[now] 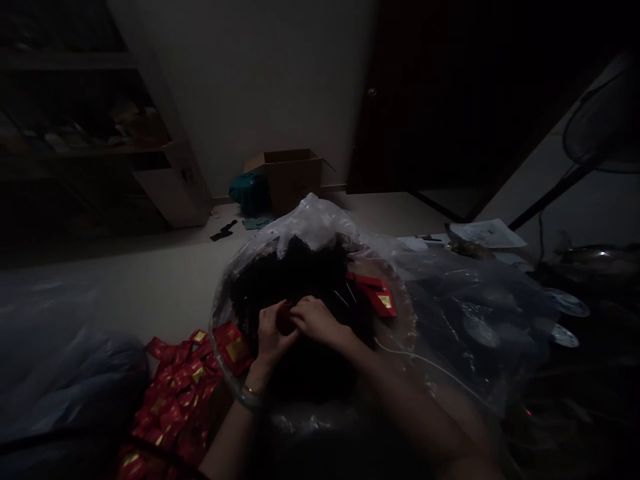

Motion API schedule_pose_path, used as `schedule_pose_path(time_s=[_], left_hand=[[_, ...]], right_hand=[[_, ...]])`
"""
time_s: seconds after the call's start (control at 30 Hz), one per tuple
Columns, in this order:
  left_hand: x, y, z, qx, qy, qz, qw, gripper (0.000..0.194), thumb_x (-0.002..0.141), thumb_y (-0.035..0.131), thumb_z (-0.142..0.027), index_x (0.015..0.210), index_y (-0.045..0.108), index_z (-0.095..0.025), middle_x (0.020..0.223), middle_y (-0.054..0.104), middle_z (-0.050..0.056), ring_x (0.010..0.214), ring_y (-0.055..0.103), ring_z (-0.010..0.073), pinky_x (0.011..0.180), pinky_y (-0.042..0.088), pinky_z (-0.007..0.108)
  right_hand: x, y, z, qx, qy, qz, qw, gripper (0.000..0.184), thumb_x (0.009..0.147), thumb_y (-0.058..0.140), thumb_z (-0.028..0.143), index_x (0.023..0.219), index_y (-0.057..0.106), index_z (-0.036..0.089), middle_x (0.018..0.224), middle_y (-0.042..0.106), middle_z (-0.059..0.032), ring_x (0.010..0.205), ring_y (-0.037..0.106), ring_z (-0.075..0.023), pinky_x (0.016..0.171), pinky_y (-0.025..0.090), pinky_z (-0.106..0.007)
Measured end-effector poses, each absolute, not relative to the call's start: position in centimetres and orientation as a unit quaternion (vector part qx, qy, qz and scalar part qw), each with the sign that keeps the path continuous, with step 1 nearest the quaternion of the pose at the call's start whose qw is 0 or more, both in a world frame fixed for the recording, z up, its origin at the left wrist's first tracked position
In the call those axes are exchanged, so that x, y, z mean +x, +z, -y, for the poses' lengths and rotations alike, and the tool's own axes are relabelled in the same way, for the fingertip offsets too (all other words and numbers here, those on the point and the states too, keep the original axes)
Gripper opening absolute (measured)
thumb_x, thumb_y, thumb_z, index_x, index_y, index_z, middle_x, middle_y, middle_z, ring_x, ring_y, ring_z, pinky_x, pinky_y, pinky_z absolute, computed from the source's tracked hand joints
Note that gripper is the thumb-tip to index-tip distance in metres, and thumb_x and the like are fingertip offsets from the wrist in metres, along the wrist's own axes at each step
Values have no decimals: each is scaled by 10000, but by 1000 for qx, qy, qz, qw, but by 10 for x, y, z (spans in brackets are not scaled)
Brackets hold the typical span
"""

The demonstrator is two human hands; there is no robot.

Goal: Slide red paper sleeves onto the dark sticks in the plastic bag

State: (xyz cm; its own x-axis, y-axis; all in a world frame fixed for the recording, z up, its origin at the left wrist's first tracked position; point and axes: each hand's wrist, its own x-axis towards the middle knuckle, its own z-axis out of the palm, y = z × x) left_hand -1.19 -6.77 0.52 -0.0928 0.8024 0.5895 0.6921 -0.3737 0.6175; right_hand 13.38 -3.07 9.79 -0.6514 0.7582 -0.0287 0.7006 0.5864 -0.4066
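Observation:
Both hands meet over a round container lined with clear plastic [320,215], which holds a heap of dark loose material [300,267]. My left hand [271,333] has its fingers wrapped round a small red packet [286,321]. The fingers of my right hand [316,320] pinch at the packet's upper edge; the exact grip is partly hidden in the dim light. Red packets with gold labels [373,293] lie inside the container on the right. Another red packet [234,348] rests by the left rim, close to my left wrist.
Many red packets [175,393] are piled at the lower left, beside a plastic-covered bundle [75,367]. An open cardboard box [295,177] and a teal bag [249,193] stand by the wall. Clear plastic sheeting [465,320] and a white cord [440,367] lie to the right.

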Motion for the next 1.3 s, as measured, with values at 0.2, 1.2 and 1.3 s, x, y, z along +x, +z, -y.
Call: schedule_pose_path(time_s=[0.2,1.2,1.3], left_hand=[[-12,2,64,634,502,-566,161,424,700,695,-355,1080,609,-187,930,608,68,861,559,211,772,480,349],[-8,-4,61,576,467,-499,449,399,567,716,-229,950,680,-120,893,720,65,818,646,213,738,508,287],[-6,-2,62,563,476,-508,445,434,564,761,-291,962,682,-134,915,725,63,842,654,220,785,516,316]], right_hand=[[154,110,28,-375,168,903,131,231,828,534,77,977,673,184,1040,671,-73,1074,511,-210,931,365,-355],[147,114,56,-338,71,938,35,203,836,590,260,974,684,144,1051,640,-106,1085,492,-250,1032,292,-430],[156,119,54,-354,50,932,65,162,845,583,244,933,694,165,997,660,-90,1050,496,-235,996,319,-409]])
